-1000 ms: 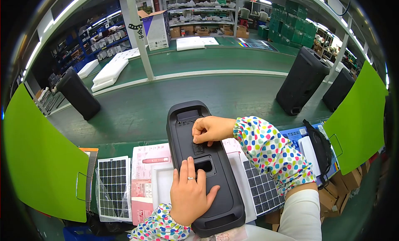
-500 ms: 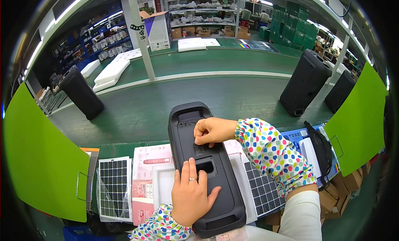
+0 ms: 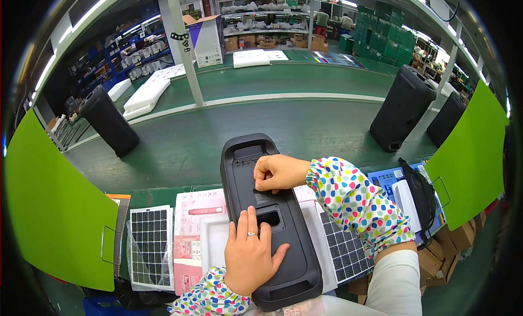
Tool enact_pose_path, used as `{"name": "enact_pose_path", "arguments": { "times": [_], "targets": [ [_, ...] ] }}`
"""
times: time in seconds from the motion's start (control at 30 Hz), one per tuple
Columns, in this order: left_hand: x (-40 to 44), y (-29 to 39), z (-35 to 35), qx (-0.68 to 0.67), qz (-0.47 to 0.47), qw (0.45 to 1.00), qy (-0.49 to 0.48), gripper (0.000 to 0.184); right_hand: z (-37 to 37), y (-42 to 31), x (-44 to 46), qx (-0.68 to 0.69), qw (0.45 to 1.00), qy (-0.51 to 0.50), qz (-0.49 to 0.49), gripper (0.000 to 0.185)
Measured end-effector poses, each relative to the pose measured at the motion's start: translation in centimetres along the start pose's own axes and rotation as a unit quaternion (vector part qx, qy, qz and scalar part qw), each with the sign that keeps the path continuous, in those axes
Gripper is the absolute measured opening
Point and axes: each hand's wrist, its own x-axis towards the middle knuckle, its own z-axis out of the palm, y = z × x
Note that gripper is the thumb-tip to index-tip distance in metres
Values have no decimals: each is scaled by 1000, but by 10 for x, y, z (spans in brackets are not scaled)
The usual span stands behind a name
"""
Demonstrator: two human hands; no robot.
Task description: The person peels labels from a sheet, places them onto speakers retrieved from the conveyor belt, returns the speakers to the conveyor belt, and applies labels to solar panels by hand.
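Observation:
A long black speaker [image 3: 298,264] lies in front of me, its panel facing up and its recessed handle at the far end. My left hand [image 3: 249,261] rests flat on it, fingers stretched out beside the rectangular opening [image 3: 269,219]. On the panel's upper half, my right hand [image 3: 279,172] is closed, with curled fingers pressed down at a dark printed label [image 3: 262,197]. Whatever those fingers may pinch is hidden beneath them. Under the speaker, a white tray or foam piece [image 3: 213,242] partly shows.
Sheets of dark square labels [image 3: 150,248] and pink printed packaging [image 3: 190,229] lie to the left. A second label sheet [image 3: 346,250] is at right. Black speakers stand on the green line at left [image 3: 111,122] and right [image 3: 402,109]. Green panels [image 3: 60,207] flank me.
The speakers standing on the green line have shifted slightly to the right. My right fingers have shifted very slightly over the label, while my left hand stays in place.

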Motion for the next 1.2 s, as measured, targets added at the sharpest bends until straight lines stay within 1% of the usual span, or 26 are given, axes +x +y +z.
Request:
{"name": "enact_pose_path", "arguments": {
  "times": [0.03,0.13,0.23,0.27,0.37,0.4,0.5,0.6,0.7,0.8,0.83,0.9,1.0,1.1,1.2],
  "targets": [
    [0,0,-1,1,0,1000,-2,56,1,-1,-1,-11,1000,4,1,19],
    [5,-4,-8,10,23,1000,-1,60,8,6,-2,-52,996,55,-47,16],
    [15,-13,-18,-20,23,999,9,65,19,19,-1,-172,957,153,-180,13],
    [20,-18,-17,-27,23,999,9,66,25,19,-4,-181,950,178,-182,12],
    [28,-28,-9,-26,28,999,10,61,36,14,-15,-239,920,241,-195,13],
    [29,-30,-6,-22,37,999,30,58,38,8,-20,-278,907,258,-184,12],
    [28,-29,-4,-21,37,999,27,57,41,10,-25,-335,872,302,-189,17],
    [28,-30,-6,-20,39,999,29,57,41,6,-27,-312,872,336,-170,26],
    [28,-29,-4,-23,45,998,39,56,43,12,-19,-286,884,344,-135,32],
    [29,-30,-6,-41,21,999,3,56,49,16,-16,-233,903,344,-106,31],
    [28,-30,-6,-37,34,999,13,56,49,19,-15,-220,910,337,-103,31],
    [27,-34,-3,-27,59,997,37,58,48,25,-13,-194,922,320,-101,32],
    [29,-39,6,-41,50,998,-23,61,43,36,-12,-164,935,288,-123,33],
    [28,-39,8,-46,41,997,-43,64,43,37,-18,-180,940,266,-118,39],
    [27,-40,9,-38,41,998,-39,65,42,37,-27,-198,940,241,-139,45]
  ]
}}
